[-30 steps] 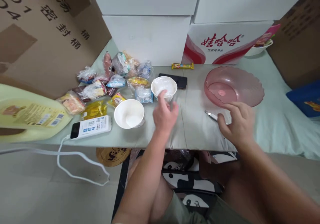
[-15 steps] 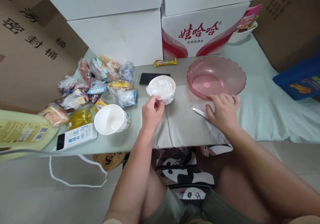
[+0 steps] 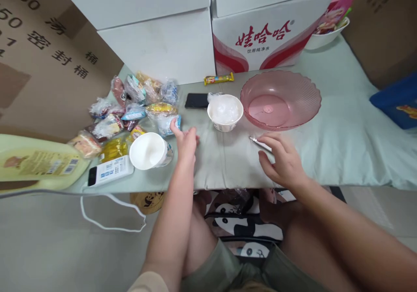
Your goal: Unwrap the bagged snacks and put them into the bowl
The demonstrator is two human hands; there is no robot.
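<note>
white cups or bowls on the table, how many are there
3: one cup left of the left hand, a second cup holding clear plastic beside the pink bowl, and a white bowl at the back right.

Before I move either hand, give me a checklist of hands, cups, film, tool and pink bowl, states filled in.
1. Left hand holding nothing: ok, fingers spread.
2. Right hand off the slim tool: cannot tell; fingers cover its near end.
3. Left cup upright: ok.
4. Clear film fully inside the right cup: not ok, some sticks out past the rim.
5. Pink bowl mouth up: ok.
</note>
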